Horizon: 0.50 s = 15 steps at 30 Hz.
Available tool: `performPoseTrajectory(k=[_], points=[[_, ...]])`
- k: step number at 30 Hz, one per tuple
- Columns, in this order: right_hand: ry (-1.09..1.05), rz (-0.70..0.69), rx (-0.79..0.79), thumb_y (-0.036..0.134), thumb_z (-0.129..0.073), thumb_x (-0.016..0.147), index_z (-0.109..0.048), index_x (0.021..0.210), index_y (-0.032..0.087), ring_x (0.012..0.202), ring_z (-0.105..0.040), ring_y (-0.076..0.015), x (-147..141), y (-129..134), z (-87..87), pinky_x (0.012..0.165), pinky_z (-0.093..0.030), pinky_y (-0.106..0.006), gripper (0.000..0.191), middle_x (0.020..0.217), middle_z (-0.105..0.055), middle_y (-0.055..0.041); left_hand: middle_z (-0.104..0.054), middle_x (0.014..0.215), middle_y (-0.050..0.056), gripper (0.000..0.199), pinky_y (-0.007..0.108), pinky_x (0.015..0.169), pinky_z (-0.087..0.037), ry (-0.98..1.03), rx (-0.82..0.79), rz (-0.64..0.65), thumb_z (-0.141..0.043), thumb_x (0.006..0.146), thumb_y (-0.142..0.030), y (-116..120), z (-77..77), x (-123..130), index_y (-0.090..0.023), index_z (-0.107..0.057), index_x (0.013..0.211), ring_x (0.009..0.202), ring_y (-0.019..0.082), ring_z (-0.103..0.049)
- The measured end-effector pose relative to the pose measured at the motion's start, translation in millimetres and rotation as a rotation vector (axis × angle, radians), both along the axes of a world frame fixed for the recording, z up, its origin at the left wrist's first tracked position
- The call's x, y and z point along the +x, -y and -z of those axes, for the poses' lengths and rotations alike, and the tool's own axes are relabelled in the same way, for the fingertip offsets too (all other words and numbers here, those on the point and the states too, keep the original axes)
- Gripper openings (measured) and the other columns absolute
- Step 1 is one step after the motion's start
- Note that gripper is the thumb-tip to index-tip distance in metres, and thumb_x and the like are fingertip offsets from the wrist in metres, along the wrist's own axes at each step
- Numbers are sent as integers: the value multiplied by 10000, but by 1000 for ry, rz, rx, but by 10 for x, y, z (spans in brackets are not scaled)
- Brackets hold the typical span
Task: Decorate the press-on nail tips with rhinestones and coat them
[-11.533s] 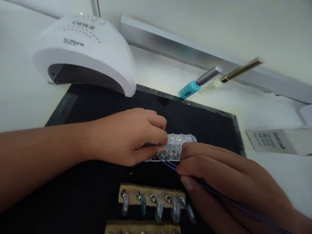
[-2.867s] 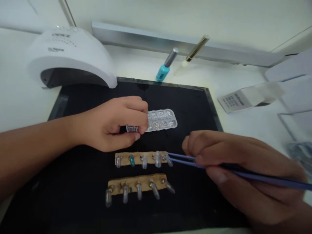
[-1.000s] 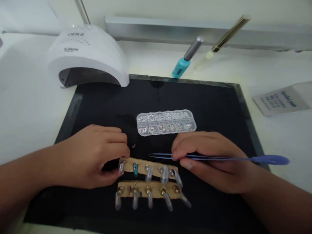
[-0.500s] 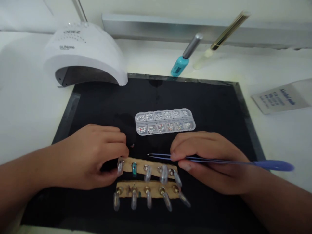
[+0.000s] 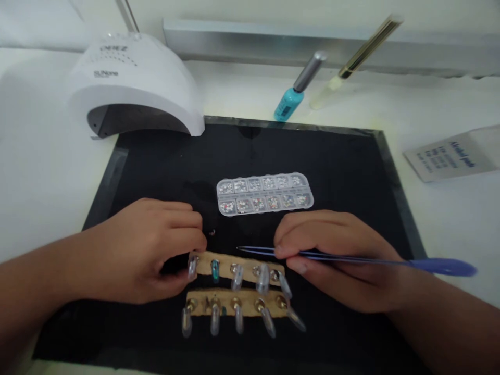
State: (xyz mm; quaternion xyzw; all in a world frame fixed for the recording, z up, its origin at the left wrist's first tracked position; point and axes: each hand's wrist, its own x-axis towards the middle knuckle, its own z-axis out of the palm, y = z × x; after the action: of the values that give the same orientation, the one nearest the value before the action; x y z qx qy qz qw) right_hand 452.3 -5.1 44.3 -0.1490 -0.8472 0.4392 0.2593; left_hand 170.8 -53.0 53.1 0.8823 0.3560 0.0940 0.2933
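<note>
My left hand (image 5: 164, 250) is closed at the left end of the upper cardboard strip (image 5: 226, 264), thumb and fingers by its first clear nail tip (image 5: 192, 267). That strip carries several false nails on small metal stands, one of them a glittery green nail tip (image 5: 215, 271). In my right hand (image 5: 336, 255) are blue tweezers (image 5: 351, 260), their points left, above the strip. A tiny speck sits at the points, too small to name. Below lies a second cardboard strip (image 5: 248, 308) with several clear nail tips. Just behind the strips is a clear rhinestone case (image 5: 265, 194) with several compartments.
A black mat (image 5: 164, 166) lies under the work. At its back left stands a white nail lamp (image 5: 136, 78). Behind the mat are a turquoise polish bottle (image 5: 289, 104) and a gold-capped bottle (image 5: 336, 86). An alcohol pads packet (image 5: 453, 156) lies at right.
Both hands keep their places and grips. The tweezers' rear end has shifted very slightly to the right; their points stay over the same spot.
</note>
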Motion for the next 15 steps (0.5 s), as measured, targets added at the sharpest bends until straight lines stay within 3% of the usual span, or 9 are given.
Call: performPoseTrajectory(k=[15], points=[[35, -3, 10, 123, -547, 919, -610, 927, 146, 723, -622, -110, 18, -1, 2, 659, -514, -222, 68, 781, -648, -34, -600, 785, -6, 51, 284, 585, -379, -18, -16, 3, -622, 826, -187, 1, -2, 4, -199, -651, 867, 693, 131, -513]])
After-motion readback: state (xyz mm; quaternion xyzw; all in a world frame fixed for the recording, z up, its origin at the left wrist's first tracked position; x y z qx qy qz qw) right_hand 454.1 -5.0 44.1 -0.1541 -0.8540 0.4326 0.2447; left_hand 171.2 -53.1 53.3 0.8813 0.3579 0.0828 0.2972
